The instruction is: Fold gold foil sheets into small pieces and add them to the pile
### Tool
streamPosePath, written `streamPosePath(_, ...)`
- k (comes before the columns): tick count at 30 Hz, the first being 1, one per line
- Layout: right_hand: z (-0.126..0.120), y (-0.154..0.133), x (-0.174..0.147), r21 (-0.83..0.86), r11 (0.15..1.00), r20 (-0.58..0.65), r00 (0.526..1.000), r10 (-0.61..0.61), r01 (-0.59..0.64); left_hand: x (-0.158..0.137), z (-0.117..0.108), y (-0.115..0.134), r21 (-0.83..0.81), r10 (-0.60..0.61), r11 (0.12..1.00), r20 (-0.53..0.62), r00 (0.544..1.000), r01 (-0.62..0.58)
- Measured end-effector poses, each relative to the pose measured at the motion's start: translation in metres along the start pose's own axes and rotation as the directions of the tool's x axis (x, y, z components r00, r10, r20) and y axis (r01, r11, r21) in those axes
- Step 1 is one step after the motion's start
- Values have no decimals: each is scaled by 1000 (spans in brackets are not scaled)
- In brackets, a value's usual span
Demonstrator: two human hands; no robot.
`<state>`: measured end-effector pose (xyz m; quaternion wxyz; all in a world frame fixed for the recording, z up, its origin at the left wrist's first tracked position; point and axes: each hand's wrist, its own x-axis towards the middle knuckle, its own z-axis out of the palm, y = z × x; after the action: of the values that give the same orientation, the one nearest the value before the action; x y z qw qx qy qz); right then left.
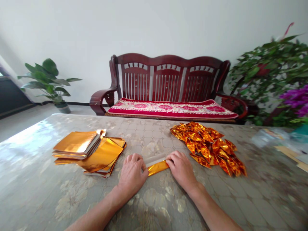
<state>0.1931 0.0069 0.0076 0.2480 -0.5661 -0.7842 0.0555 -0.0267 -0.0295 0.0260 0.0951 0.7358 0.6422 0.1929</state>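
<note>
A sheet of gold foil paper (158,168) lies on the table between my hands, its near edge folded over into a gold strip and its pale underside showing behind. My left hand (133,170) is closed on the left end of the fold. The right end is pinched by my right hand (180,166), thumb and fingers together. To the left sits an uneven stack of flat gold foil paper (101,155). A pile of folded gold foil pieces (204,142) lies to the right, beyond my right hand.
The table (154,205) has a patterned, glossy cover. Clear plastic packaging (269,137) and some tan card (292,157) lie at the right edge. Behind the table stands a dark red wooden bench (168,81) with a floral cushion, with potted plants (48,78) on either side.
</note>
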Motion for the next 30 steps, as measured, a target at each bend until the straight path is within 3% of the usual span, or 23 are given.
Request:
streamPosePath(18, -2, -3, -1, -32, 999, -14, 1000, -12, 12, -2, 5, -3, 50, -21, 999, -33, 999, 22)
streamPosePath(25, -1, -2, -2, -37, 999, -16, 1000, -16, 15, -3, 7, -3, -100, 96, 990, -68, 993, -103)
streamPosePath(30, -1, -3, -2, -41, 999, -14, 1000, -9, 9, -4, 4, 0, -37, 127, 991, -56, 990, -129)
